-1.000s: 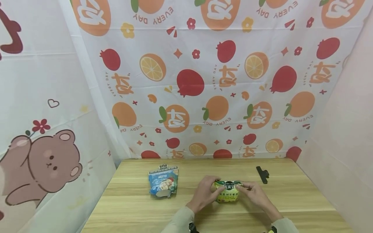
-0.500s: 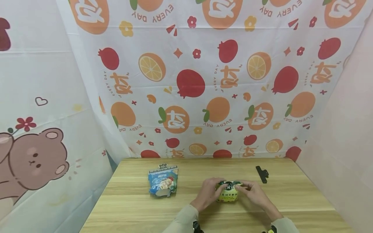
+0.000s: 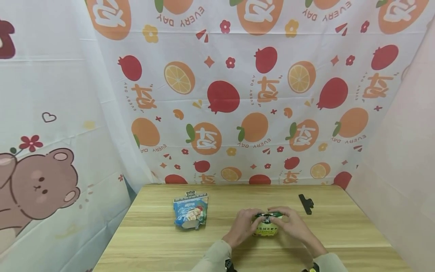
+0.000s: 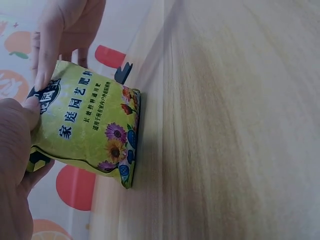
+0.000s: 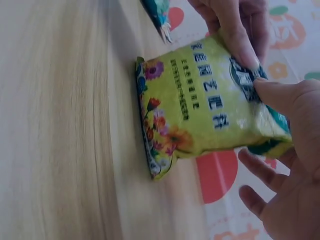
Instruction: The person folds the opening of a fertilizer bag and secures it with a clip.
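Observation:
A yellow-green fertilizer bag (image 3: 266, 229) printed with flowers stands upright on the table between both hands, its top folded. My left hand (image 3: 242, 228) pinches the top edge from the left, thumb on the front of the bag. From the right, my right hand (image 3: 295, 226) grips the same top edge, its thumb close to the left one. The right wrist view shows the bag's front (image 5: 195, 100) slightly creased, with the right thumb (image 5: 280, 95) pressing near the dark label. Fingers behind the bag are partly hidden.
A blue food bag (image 3: 190, 216) lies at the left of the wooden table (image 3: 153, 249), a clip with a piano-key pattern (image 3: 190, 197) across its top. At the back right lies a black clip (image 3: 306, 204). Fruit-print cloth (image 3: 221, 124) hangs behind the table.
My right hand has slid left along the bag's top, bringing the two thumbs closer. My left hand has shifted slightly right. More of the bag's dark top is covered.

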`<state>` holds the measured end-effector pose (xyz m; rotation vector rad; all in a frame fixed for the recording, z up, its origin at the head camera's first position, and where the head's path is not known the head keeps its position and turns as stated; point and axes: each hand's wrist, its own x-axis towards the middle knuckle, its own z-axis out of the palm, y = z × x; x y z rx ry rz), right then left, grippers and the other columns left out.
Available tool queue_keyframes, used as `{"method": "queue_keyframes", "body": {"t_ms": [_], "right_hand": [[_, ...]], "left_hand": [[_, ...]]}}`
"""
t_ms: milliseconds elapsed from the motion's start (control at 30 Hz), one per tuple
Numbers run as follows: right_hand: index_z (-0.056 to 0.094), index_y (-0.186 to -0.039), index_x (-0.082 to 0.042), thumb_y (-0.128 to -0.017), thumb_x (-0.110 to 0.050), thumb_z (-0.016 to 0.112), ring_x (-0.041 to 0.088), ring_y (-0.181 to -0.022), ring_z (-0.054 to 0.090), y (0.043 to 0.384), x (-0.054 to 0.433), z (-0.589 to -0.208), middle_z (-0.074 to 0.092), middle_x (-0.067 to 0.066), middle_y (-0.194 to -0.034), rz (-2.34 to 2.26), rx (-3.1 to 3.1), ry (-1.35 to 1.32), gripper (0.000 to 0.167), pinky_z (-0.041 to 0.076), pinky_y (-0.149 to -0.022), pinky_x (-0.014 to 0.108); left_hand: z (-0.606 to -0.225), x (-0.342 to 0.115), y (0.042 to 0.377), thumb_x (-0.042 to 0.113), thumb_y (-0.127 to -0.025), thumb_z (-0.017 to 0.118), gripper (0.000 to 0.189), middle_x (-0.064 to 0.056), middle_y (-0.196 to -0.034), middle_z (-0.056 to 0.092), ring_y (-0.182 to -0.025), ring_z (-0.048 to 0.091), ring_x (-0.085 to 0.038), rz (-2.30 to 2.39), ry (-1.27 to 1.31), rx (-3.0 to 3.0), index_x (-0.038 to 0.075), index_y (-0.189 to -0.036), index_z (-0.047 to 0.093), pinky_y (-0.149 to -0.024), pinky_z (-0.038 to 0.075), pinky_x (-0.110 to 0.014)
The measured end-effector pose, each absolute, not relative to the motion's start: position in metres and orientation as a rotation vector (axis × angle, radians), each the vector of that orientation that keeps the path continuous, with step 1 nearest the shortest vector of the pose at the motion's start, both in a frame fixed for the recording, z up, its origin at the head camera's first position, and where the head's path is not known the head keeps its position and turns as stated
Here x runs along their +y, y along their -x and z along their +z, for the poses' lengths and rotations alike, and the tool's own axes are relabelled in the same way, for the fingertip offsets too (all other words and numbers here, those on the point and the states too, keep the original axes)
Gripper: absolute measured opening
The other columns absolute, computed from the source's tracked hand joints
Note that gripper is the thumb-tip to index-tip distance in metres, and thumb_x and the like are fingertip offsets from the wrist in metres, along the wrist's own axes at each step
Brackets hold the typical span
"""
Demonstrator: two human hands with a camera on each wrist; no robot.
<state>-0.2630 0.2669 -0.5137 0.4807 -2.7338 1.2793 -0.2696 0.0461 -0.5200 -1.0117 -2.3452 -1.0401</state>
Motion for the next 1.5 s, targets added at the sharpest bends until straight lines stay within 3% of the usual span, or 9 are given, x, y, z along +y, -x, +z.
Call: {"method": "queue_keyframes", "body": {"t_ms": [300,667,1167,1500], "right_hand": [[0.076,-0.110,-0.025,-0.091,-0.018,0.075,0.018,-0.106,0.071,0.248,0.258,-0.506,0.077,-0.009,-0.110,0.812,-2.588,-0.777,0.020,0.055,-0.094,0.053],[0.078,-0.108,-0.026,-0.090,-0.019,0.076,0.001,-0.093,0.066,0.239,0.261,-0.503,0.078,-0.015,-0.101,0.610,-2.547,-0.801,0.019,0.047,-0.091,0.046],[0.080,-0.101,-0.026,-0.088,-0.019,0.078,-0.001,-0.086,0.065,0.252,0.265,-0.502,0.079,-0.012,-0.092,0.556,-2.485,-0.852,0.015,0.053,-0.085,0.044],[0.080,-0.096,-0.023,-0.084,-0.019,0.081,-0.003,-0.079,0.063,0.267,0.271,-0.507,0.078,-0.009,-0.088,0.599,-2.451,-0.824,0.013,0.047,-0.071,0.021]], "left_hand": [[-0.521,0.051,0.254,0.020,-0.098,0.066,0.017,-0.003,-0.100,0.080,-0.090,0.073,-0.003,-1.058,0.977,-2.329,0.009,-0.106,0.076,-0.075,0.054,-0.009],[-0.523,0.057,0.247,0.019,-0.098,0.066,0.014,-0.002,-0.097,0.080,-0.086,0.073,-0.001,-1.028,0.971,-2.316,0.010,-0.102,0.076,-0.073,0.053,-0.007],[-0.526,0.067,0.256,0.008,-0.095,0.068,0.005,0.002,-0.085,0.077,-0.075,0.070,-0.003,-0.746,0.953,-2.230,0.013,-0.094,0.070,-0.066,0.051,-0.009],[-0.530,0.070,0.268,0.008,-0.092,0.071,0.013,0.002,-0.076,0.072,-0.067,0.065,-0.003,-0.691,0.916,-2.232,0.012,-0.085,0.061,-0.060,0.048,-0.010]]}}
